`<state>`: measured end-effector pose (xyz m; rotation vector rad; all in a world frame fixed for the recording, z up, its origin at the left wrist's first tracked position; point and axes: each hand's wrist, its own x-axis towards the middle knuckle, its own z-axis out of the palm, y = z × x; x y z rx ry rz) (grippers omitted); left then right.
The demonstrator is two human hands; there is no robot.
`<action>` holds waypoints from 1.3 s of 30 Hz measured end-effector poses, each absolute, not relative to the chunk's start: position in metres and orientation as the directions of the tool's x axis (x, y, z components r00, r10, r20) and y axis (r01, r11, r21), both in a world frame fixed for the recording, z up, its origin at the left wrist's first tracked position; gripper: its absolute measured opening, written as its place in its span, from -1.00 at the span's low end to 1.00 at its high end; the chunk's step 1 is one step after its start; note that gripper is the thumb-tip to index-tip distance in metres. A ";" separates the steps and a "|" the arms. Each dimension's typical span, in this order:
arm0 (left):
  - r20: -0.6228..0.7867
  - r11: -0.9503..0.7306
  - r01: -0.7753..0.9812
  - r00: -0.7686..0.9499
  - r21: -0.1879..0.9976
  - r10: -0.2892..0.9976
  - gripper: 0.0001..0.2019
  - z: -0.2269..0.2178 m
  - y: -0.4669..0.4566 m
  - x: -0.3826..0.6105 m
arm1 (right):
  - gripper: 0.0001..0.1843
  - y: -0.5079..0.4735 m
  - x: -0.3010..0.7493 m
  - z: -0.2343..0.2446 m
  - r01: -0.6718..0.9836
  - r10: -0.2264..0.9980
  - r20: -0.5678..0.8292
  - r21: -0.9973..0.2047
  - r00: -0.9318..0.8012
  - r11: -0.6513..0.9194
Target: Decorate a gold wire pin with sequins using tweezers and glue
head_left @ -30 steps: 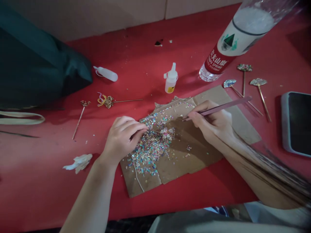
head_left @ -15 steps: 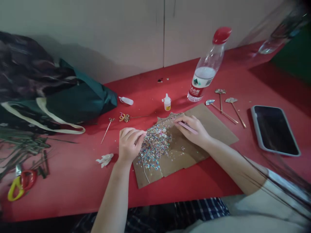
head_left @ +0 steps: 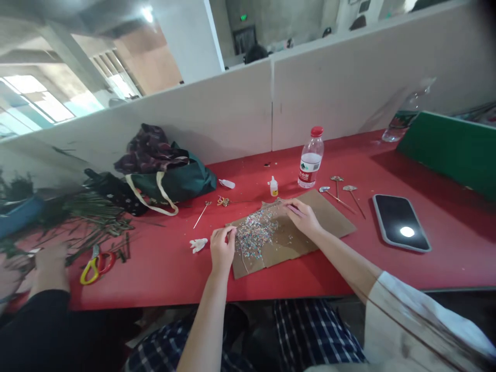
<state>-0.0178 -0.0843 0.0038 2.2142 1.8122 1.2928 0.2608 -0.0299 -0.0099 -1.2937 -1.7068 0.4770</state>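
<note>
- Two hands, both pinching: your left hand (head_left: 222, 247) holds a thin stem (head_left: 241, 226) over the sequins (head_left: 256, 235), your right hand (head_left: 304, 217) pink tweezers (head_left: 296, 211).
- Those sequins lie heaped on cardboard (head_left: 333, 219) between your hands.
- Red-capped bottle (head_left: 311, 159) behind: white-and-red label (head_left: 308, 169), lettering too small to read.
- Dropper bottle (head_left: 273, 186): yellow label (head_left: 274, 194), also unreadable.

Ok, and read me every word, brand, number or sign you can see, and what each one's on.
Nothing can be read for certain.
Red-capped bottle: label print too small.
Small white bottle: yellow sticker, too small.
Bottle at the back right: dark label, blurred.
Green sign in the background: too small.
</note>
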 end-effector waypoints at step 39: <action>0.370 -0.356 0.801 0.182 0.482 0.911 -0.83 -0.002 -0.103 -0.012 | -0.63 -0.084 0.249 -0.016 0.337 0.962 0.267 -0.903 -0.052 0.268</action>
